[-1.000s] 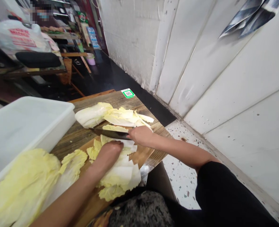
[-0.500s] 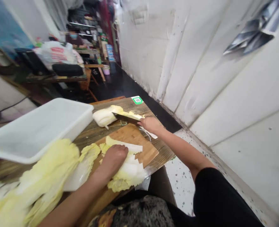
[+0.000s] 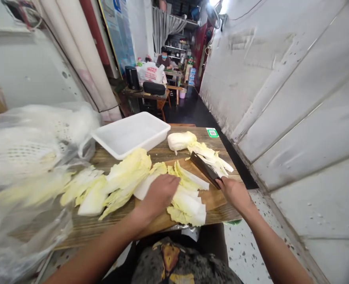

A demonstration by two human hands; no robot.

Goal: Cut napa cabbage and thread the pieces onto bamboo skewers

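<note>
My right hand (image 3: 235, 193) grips the handle of a dark cleaver (image 3: 205, 169), its blade tilted over the far right edge of the wooden cutting board (image 3: 217, 200). Just beyond the blade lie cut napa cabbage pieces (image 3: 210, 154), heaped on the table. My left hand (image 3: 162, 191) has its fingers curled down on napa cabbage leaves (image 3: 190, 205) on the board; the fingertips are partly hidden. Their white ends are cut straight at the right. Behind the cut pieces rests a napa cabbage head (image 3: 180, 141), on its side.
A white plastic tub (image 3: 133, 134) stands at the table's far left. Loose cabbage leaves (image 3: 127, 173) spread left of the board, near a clear plastic bag (image 3: 35, 142). A green code card (image 3: 212, 133) lies at the far corner. A masked person (image 3: 164, 61) sits in the background.
The camera view has swung left and up. My right hand has drawn the cleaver nearer, from beside the cabbage head to the board's edge. My left hand stays on the leaves.
</note>
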